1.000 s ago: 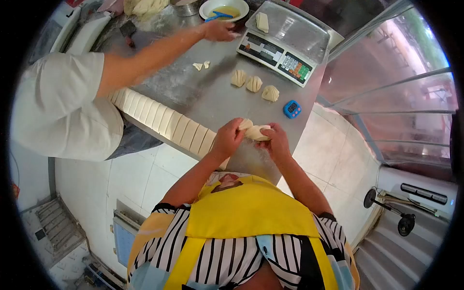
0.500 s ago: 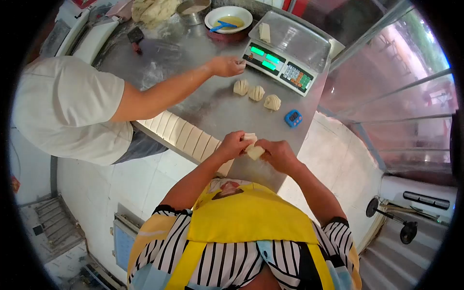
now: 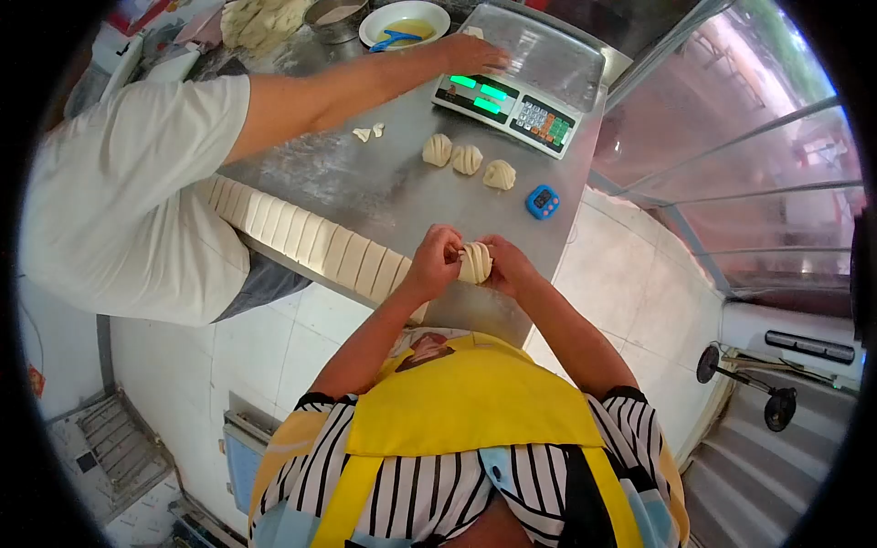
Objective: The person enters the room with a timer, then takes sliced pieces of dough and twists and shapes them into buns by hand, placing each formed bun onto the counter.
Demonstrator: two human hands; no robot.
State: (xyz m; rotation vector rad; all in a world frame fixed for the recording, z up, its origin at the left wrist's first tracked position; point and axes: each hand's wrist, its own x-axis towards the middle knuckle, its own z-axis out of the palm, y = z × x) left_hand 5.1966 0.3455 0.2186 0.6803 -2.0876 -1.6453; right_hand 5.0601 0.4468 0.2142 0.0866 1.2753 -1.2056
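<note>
Between my two hands is a piece of twisted dough [image 3: 475,263] with grooves across its surface, held just above the near part of the steel table. My left hand [image 3: 437,260] pinches its left side, and my right hand [image 3: 508,263] grips the right side; some fingertips are hidden behind the dough. Beyond my hands, three shaped dough rolls [image 3: 467,160] sit in a row on the table. A long row of cut dough strips [image 3: 315,242] lies along the table's near edge, to the left of my left hand.
A co-worker's hand [image 3: 477,55] reaches over the digital scale [image 3: 521,105]. Right of the rolls lies a blue timer [image 3: 543,202]. Small dough scraps [image 3: 369,132], a white bowl [image 3: 440,20] with yellow liquid and a large dough mass [image 3: 260,23] are farther back.
The dough in my hands has gone from a stretched piece to a compact, grooved roll. The co-worker's hand has moved onto the scale, and small dough scraps now show on the table.
</note>
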